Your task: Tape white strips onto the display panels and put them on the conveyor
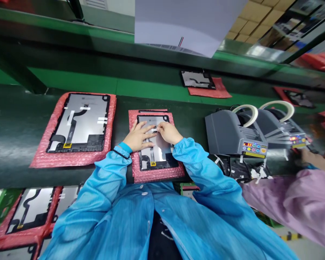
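A tablet back panel (157,151) lies on a red bubble-wrap mat (157,174) on the dark green belt right in front of me. My left hand (137,136) rests flat on its left side, fingers spread. My right hand (168,131) is curled over the upper middle of the panel, fingertips pressing a small white tape strip (155,129) between the two hands. Both arms wear blue sleeves.
A second panel (79,122) on a red mat lies to the left on the belt. Two grey tape dispensers (234,133) stand to the right. A co-worker's pink sleeve (292,202) is at far right. More panels (29,209) sit below left, another panel (197,79) across the belt.
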`<control>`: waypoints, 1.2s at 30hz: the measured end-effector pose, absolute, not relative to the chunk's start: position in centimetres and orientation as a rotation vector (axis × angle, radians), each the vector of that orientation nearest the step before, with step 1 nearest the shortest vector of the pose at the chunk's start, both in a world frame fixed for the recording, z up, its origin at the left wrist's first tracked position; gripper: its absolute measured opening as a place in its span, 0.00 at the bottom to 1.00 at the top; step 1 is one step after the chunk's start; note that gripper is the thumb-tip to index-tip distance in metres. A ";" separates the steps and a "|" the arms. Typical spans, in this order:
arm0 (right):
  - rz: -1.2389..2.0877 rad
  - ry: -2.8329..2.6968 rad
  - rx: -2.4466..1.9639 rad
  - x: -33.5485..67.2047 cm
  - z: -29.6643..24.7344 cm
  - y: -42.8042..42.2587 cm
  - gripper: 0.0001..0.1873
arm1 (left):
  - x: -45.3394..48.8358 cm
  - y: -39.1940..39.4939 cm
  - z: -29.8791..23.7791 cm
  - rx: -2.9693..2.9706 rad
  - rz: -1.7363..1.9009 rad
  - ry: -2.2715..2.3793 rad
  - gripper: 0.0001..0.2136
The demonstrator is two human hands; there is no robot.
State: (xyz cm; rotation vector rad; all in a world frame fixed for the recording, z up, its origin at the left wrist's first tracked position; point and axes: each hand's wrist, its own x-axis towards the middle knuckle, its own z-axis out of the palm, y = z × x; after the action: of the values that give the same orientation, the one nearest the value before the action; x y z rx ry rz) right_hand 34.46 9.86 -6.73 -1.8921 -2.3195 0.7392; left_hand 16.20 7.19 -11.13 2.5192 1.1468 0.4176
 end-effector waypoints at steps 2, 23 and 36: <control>0.697 -2.364 -1.938 34.2 -6.4 10.0 0.13 | 16.2 7.2 -11.2 2.518 0.418 1.147 0.24; 0.468 -2.366 -2.333 34.2 -4.9 11.1 0.27 | 16.2 7.2 -11.0 2.511 0.404 1.158 0.24; 0.164 -1.352 -2.363 47.7 -3.4 31.8 0.22 | 16.0 6.6 -10.9 2.484 0.385 1.219 0.30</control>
State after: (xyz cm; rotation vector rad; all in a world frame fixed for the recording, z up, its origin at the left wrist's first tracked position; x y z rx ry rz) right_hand 47.73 31.84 -3.36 -2.3631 -1.3522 0.1638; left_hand 15.99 6.61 -10.85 2.4839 1.2194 0.3845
